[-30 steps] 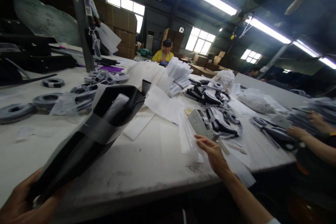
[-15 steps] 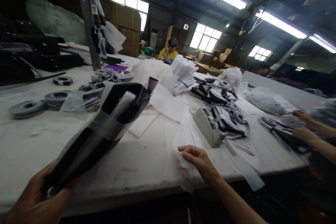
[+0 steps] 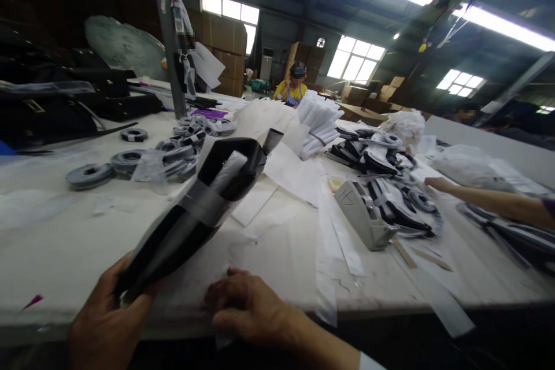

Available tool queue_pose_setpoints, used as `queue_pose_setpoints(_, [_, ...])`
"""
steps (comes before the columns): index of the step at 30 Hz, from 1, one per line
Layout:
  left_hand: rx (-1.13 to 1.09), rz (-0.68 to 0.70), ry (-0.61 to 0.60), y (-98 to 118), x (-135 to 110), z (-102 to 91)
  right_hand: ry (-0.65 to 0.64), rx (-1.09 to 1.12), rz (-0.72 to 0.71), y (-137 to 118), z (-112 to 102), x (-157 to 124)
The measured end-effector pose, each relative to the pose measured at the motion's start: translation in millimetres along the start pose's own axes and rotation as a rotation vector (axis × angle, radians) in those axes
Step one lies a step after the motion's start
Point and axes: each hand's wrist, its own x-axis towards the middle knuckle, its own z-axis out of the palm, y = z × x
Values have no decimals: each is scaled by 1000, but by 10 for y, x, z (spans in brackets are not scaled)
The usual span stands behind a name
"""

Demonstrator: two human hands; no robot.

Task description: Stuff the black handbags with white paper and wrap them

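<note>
My left hand (image 3: 106, 318) grips the near end of a long black strap piece (image 3: 191, 217) wrapped with a grey band, its far end lifted over the white table (image 3: 65, 254). A white roll sticks out of its open top. My right hand (image 3: 247, 306) is at the table's near edge with its fingers curled on a thin clear plastic sleeve (image 3: 264, 243) that lies flat before it.
A grey tape dispenser (image 3: 364, 219) stands right of centre, with white strips (image 3: 333, 248) hanging over the edge. Grey tape rolls (image 3: 125, 162) lie at the left, black-and-white straps (image 3: 381, 173) at the right. Another person's arm (image 3: 489, 199) reaches in from the right. A worker in yellow (image 3: 295, 87) sits far back.
My right hand has drawn back from beside the tape dispenser to the near edge, dragging the clear sleeve leftward. The strap in my left hand stays raised. The view has shifted left.
</note>
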Motion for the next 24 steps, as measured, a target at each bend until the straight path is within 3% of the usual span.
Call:
queue_pose_setpoints(2, [18,-38,-20,96,-3,-48,-59,-84,-13,-26,-56,-52])
queue_pose_setpoints(3, [19,-48,-22,131,-2,-67,-16,-117,-9,-29,-132,-86])
queue_pose_setpoints(7, [-31,-58,-36,205,15,-127,452,-504,83,154,-576,-166])
queue_pose_setpoints(9, [-62,-49,-44,211,30,-149,569,-714,218,345,-769,-119])
queue_pose_setpoints(10, [-71,-44,-46,207,37,-155,568,-787,289,440,-833,-70])
queue_pose_setpoints(12, [-72,-41,-57,185,46,-152,507,-872,378,587,-877,65])
queue_pose_setpoints(14, [-87,-38,-48,154,44,-131,425,-914,361,642,-815,224])
queue_pose_setpoints(20, [-149,-15,19,120,32,-87,-14,-934,88,419,-434,672])
queue_pose_setpoints(24, [-159,3,-13,98,36,-88,-120,-896,-47,333,-456,1005])
